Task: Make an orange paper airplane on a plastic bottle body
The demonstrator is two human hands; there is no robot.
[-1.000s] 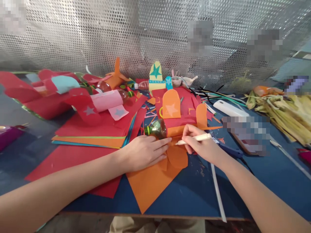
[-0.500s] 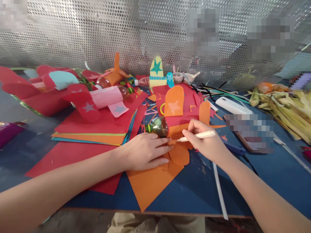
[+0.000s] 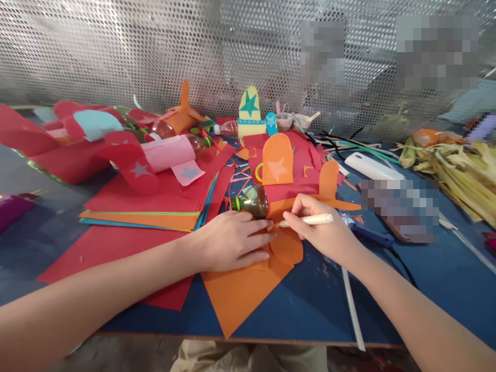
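My left hand (image 3: pixel 236 242) lies flat with its fingers stretched over orange paper pieces, pressing them onto an orange sheet (image 3: pixel 236 297). In my right hand (image 3: pixel 315 222) is a white pen (image 3: pixel 310 220), its tip touching the orange paper close to my left fingertips. A rounded orange cut-out (image 3: pixel 289 249) shows beneath the pen. Just beyond my hands lies a bottle plane with a green bottle neck (image 3: pixel 251 201), an orange paper wrap and an upright orange wing (image 3: pixel 278 160) bearing a pale star. Part of its body is hidden behind my right hand.
Stacked coloured paper (image 3: pixel 143 206) and a pink bottle plane (image 3: pixel 168 154) sit at left. A yellow bottle plane (image 3: pixel 250 111) stands at the back. To the right are a blue glue gun (image 3: pixel 370 232), a phone (image 3: pixel 403 214), a white strip (image 3: pixel 352 310) and dried husks (image 3: pixel 461 165).
My right hand has moved slightly left with the pen, bringing its tip nearer my left fingers. More of the blue glue gun shows. My left hand stays in place.
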